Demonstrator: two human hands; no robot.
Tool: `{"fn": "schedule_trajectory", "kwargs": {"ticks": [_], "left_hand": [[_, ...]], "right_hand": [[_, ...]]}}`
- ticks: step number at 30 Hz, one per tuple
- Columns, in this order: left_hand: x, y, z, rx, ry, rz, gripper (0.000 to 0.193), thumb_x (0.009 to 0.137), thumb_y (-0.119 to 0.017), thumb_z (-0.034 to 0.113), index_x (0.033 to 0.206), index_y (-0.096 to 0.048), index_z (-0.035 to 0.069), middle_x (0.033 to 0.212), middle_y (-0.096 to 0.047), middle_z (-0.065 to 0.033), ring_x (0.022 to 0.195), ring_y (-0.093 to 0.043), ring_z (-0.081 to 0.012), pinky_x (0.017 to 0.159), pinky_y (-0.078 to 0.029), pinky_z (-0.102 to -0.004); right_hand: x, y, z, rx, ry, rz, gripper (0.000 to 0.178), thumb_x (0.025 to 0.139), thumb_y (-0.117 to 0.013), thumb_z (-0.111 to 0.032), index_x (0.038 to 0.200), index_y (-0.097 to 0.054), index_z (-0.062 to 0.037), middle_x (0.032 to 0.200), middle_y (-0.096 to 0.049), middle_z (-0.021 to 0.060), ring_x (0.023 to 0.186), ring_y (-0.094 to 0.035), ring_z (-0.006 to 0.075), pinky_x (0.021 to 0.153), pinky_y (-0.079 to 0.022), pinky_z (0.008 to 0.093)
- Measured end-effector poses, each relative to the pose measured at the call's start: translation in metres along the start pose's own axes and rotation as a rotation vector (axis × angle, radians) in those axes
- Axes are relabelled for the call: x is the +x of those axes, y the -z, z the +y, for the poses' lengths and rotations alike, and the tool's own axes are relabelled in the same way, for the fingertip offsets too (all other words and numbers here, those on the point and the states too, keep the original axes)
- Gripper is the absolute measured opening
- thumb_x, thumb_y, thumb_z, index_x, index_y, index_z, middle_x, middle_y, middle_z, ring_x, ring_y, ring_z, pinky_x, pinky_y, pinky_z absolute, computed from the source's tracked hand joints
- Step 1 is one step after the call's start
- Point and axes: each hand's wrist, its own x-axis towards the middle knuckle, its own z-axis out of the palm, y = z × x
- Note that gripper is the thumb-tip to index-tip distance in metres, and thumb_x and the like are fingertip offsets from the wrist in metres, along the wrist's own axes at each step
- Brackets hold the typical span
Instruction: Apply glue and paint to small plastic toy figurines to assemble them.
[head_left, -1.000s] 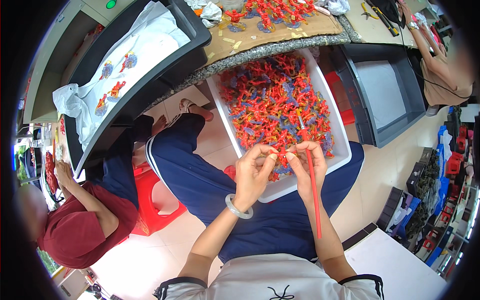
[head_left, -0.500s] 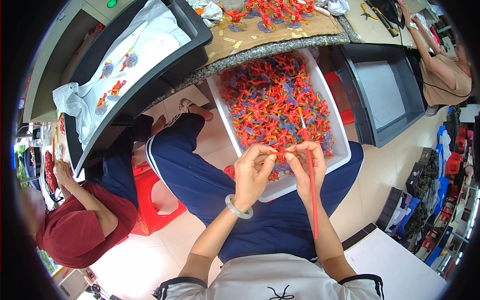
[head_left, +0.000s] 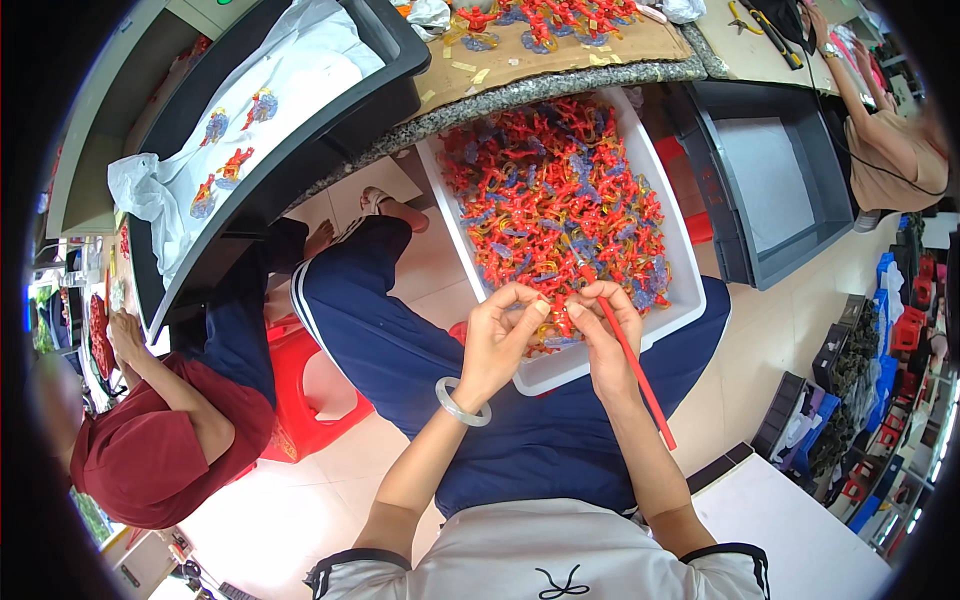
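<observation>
Over the near end of a white tub [head_left: 688, 318], my left hand [head_left: 500, 340] pinches a small red figurine [head_left: 560, 312] between thumb and fingertips. My right hand [head_left: 610, 345] meets it from the other side, its thumb at the piece. A red-handled paintbrush [head_left: 640, 378] lies across the right hand, gripped by the fingers, handle slanting down to the right. Its tip is hard to make out against the red pieces. The tub holds a heap of red, yellow and translucent blue figurines [head_left: 560, 200]. My fingers partly cover the figurine.
At left, a black bin [head_left: 350, 150] with a white plastic liner holds several figurines. More stand on a cardboard-covered bench [head_left: 520, 70] ahead. To the right are a grey crate [head_left: 735, 240], pliers [head_left: 742, 22] and one co-worker [head_left: 890, 140]; another [head_left: 170, 440] sits at left.
The brush has swung so its handle end points further right, its tip lower toward the heap. Both hands stay together at the figurine, with slight finger shifts.
</observation>
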Motion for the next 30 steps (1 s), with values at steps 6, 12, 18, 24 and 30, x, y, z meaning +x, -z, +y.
{"fn": "schedule_trajectory", "kwargs": {"ticks": [6,12,18,24,30], "left_hand": [[-0.0021,0.0007,0.0035,0.003,0.011,-0.009,0.011,0.093,-0.058,0.009,0.096,-0.057,-0.002,0.087,-0.061,-0.0016,0.076,-0.062,-0.0079,0.062,-0.053,-0.0217],[-0.0016,-0.0004,0.0048,0.024,0.008,-0.034,0.013,0.094,-0.056,0.01,0.1,-0.057,-0.002,0.089,-0.062,-0.0022,0.078,-0.062,-0.0079,0.064,-0.051,-0.0212],[0.0,0.0005,0.0026,0.05,-0.063,-0.047,0.015,0.095,-0.056,0.011,0.103,-0.058,-0.001,0.09,-0.062,-0.0015,0.082,-0.06,-0.0067,0.069,-0.049,-0.0205],[-0.0002,-0.0014,0.002,0.062,-0.094,-0.023,0.014,0.095,-0.056,0.011,0.103,-0.059,0.001,0.089,-0.061,0.0002,0.08,-0.056,-0.0037,0.064,-0.045,-0.0179],[-0.0009,-0.0002,0.0057,0.083,-0.062,0.015,0.013,0.094,-0.056,0.007,0.101,-0.06,-0.003,0.093,-0.061,-0.0032,0.085,-0.06,-0.0078,0.071,-0.051,-0.0219]], "right_hand": [[-0.0021,-0.0018,-0.0045,-0.035,0.035,-0.028,0.019,0.086,-0.063,0.0,0.101,-0.052,-0.0035,0.09,-0.062,0.0044,0.085,-0.058,0.0071,0.075,-0.046,0.0205],[-0.0043,-0.0015,-0.005,-0.099,0.156,-0.062,0.021,0.086,-0.061,0.003,0.103,-0.05,-0.0029,0.093,-0.06,0.0059,0.083,-0.058,0.0068,0.074,-0.046,0.0203],[-0.0026,-0.0044,-0.0025,-0.15,0.244,-0.058,0.022,0.086,-0.06,0.005,0.104,-0.049,-0.003,0.095,-0.059,0.0063,0.086,-0.058,0.0086,0.076,-0.047,0.0223],[-0.0018,-0.0045,-0.0008,-0.19,0.296,-0.059,0.024,0.084,-0.061,0.006,0.104,-0.049,-0.0026,0.097,-0.059,0.0072,0.09,-0.059,0.0107,0.08,-0.048,0.0243],[-0.0016,-0.0055,0.0018,-0.2,0.32,-0.054,0.026,0.083,-0.061,0.007,0.103,-0.048,-0.0024,0.097,-0.059,0.008,0.09,-0.059,0.0118,0.08,-0.049,0.0246]]}}
